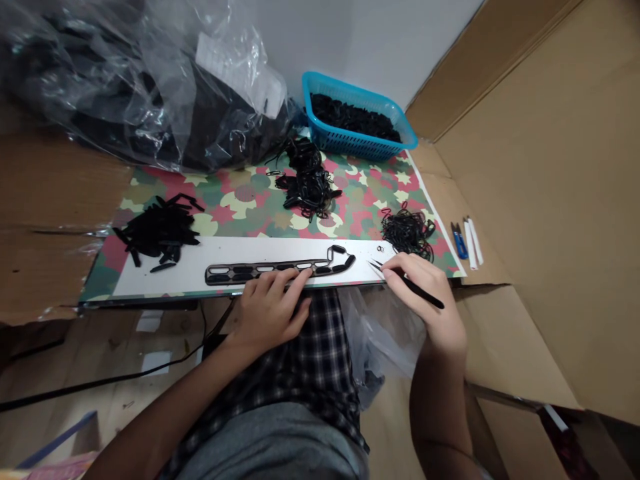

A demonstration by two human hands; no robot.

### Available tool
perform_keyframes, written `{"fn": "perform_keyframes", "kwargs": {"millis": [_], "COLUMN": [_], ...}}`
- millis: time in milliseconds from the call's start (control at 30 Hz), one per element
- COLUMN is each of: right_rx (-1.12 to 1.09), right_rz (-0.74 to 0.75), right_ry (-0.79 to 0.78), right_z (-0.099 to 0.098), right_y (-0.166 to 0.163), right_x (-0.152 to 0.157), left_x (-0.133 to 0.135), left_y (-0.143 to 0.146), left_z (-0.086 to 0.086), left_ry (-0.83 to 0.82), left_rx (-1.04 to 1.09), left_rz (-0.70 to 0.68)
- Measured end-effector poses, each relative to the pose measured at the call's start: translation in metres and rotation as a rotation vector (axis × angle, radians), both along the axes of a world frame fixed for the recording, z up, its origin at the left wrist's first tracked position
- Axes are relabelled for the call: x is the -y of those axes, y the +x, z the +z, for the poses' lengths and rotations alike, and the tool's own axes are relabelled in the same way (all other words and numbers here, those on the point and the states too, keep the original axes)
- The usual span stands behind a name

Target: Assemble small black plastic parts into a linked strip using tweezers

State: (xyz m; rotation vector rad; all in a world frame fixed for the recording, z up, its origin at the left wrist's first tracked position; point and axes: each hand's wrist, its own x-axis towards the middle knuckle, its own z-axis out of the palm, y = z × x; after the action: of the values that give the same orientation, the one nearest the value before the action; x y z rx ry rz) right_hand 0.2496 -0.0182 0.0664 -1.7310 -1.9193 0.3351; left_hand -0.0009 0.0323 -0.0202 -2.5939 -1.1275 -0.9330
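Observation:
My left hand lies with its fingers spread over the lower edge of a long strip of black oval links, pressing it on the white paper. Some link openings show white, others are filled black. At its right end the strip bends upward in a hook shape. My right hand grips black tweezers, tips pointing left, apart from the strip. Just above the tips lie tiny rings. A tangle of thin black loops sits beyond my right hand.
Black oblong pieces are heaped at left, more black parts in the middle. Behind stand a blue basket of black pieces and a large plastic bag. Blue snips lie at right beside a cardboard wall.

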Motion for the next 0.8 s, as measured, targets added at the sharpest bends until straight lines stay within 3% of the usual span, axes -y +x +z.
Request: {"fn": "perform_keyframes", "kwargs": {"millis": [200, 300, 600, 800], "right_rx": [-0.213, -0.198, -0.064, -0.176], "right_rz": [-0.001, 0.072, 0.057, -0.014], "right_ry": [-0.020, -0.083, -0.148, -0.059], "right_z": [-0.002, -0.002, 0.008, 0.008], "right_y": [-0.006, -0.012, 0.005, 0.000], "right_x": [-0.008, -0.016, 0.003, 0.001], "left_x": [0.001, 0.003, 0.003, 0.004], "left_y": [0.001, 0.001, 0.000, 0.001], "left_z": [0.002, 0.002, 0.006, 0.010], "left_ry": [-0.049, -0.078, -0.094, -0.158], "left_rx": [-0.006, -0.013, -0.007, 0.016], "left_rz": [-0.002, 0.005, 0.001, -0.030]}}
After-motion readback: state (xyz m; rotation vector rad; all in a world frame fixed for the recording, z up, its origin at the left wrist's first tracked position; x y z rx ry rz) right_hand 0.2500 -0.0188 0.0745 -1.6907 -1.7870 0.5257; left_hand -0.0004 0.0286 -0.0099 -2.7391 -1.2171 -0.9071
